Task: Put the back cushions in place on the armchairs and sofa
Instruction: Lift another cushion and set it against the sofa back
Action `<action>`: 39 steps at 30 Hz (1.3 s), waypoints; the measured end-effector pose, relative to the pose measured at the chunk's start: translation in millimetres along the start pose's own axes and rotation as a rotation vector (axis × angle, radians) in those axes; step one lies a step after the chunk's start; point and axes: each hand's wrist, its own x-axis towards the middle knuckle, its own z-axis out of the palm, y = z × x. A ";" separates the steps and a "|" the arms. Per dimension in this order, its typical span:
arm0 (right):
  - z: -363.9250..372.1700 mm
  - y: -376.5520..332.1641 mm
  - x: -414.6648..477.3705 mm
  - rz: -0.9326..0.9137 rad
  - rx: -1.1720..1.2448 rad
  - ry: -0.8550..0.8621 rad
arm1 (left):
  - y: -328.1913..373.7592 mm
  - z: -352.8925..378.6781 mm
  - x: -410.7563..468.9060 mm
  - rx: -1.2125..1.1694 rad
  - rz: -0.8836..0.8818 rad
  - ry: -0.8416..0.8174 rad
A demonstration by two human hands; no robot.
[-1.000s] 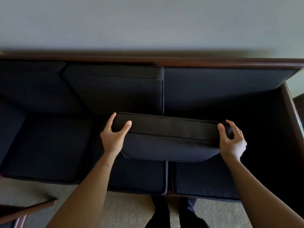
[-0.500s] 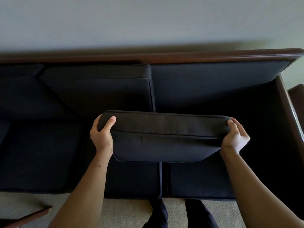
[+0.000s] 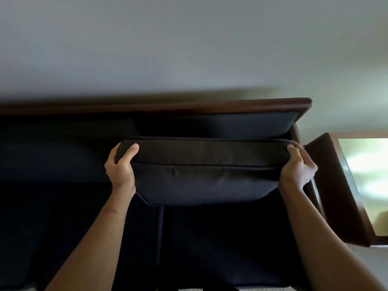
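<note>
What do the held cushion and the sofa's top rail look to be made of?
Cushion: dark matte woven fabric, judging by its stitched seams and piped edges; the filling is hidden. Top rail: apparently dark reddish-brown wood with a smooth, slightly glossy finish, as light catches its rounded edge.

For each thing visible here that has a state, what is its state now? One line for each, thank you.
Back cushion: lifted off the seat, gripped at both ends, not yet against the backrest.
Left hand: closed on the cushion's left end.
Right hand: closed on the cushion's right end.
Sofa backrest, right section: bare, no back cushion in place.
Seat cushions: lying flat in place.
</note>
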 end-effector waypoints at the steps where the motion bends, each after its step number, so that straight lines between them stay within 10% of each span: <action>1: 2.5 -8.8 14.0 -0.015 0.004 -0.001 | 1.2 14.8 -0.4 -0.013 -0.006 0.001; 25: 70.9 49.9 206.6 -0.160 -0.166 -0.168 | -85.4 176.0 65.7 0.318 0.015 -0.066; 39: 70.3 16.2 142.4 -0.404 -0.981 -0.311 | -48.5 166.5 38.0 1.162 0.462 -0.218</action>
